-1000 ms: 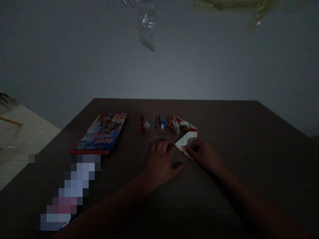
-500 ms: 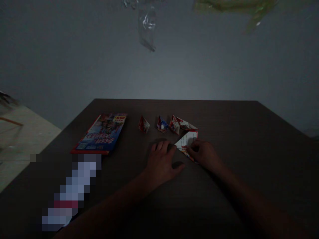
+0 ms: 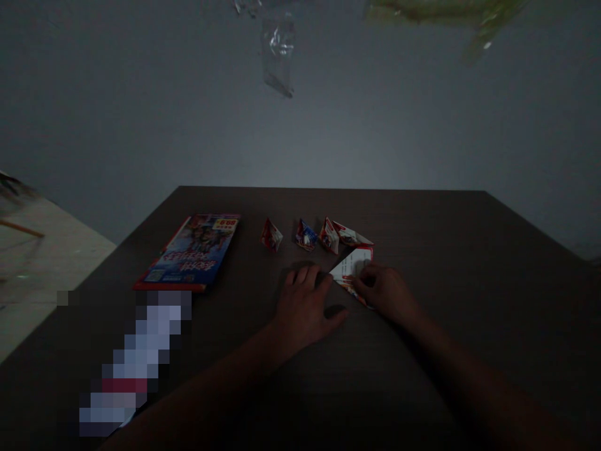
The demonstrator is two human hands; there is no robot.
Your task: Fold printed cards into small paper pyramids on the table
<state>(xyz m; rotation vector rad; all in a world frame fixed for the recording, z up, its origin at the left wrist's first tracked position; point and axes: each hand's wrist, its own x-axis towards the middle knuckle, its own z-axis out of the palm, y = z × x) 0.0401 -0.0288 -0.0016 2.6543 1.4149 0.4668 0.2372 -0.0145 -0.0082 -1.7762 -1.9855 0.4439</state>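
Note:
A partly folded paper sheet [image 3: 354, 263], white with a red edge and a coloured lower strip, lies on the dark table. My right hand [image 3: 387, 291] pinches its right part between thumb and fingers. Spread on the table beside the sheet's left corner is my left hand [image 3: 303, 307], palm down, with the index fingertip at that corner and nothing held. Just beyond stand small folded paper shapes: a red one [image 3: 271, 236], a blue one [image 3: 306, 235], a red and white one [image 3: 329, 236] and a longer one [image 3: 351, 235] touching it.
A stack of printed booklets [image 3: 190, 254] lies on the table [image 3: 422, 213] at the left. Nearer is a pixelated bright object [image 3: 141, 357] beside my left forearm. A pale wall rises behind the table, with a clear plastic piece [image 3: 278, 56] on it.

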